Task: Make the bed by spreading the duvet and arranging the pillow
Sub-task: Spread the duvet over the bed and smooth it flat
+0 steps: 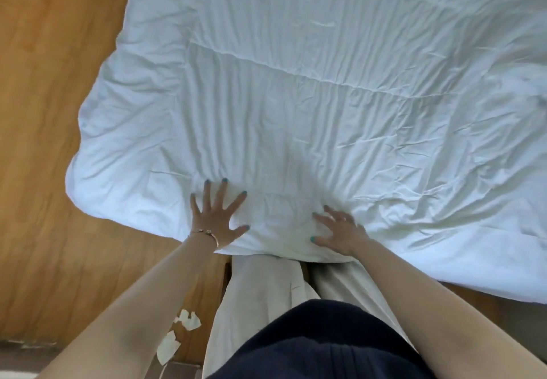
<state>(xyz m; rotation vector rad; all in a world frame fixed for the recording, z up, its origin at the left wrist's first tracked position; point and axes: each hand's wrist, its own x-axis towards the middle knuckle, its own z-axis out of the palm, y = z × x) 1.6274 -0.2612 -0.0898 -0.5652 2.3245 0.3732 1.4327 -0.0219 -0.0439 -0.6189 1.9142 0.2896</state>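
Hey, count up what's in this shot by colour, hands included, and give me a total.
White: 1 duvet, 3 paper scraps on the floor
Gold: 1 bracelet
Bare hands: 2, left hand and right hand, both on the duvet
Total: 7

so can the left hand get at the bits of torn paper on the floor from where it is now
Probably not without bending down. The left hand lies flat on the duvet, fingers spread, while the paper scraps lie on the wooden floor below, beside the person's trouser leg. Nothing blocks them.
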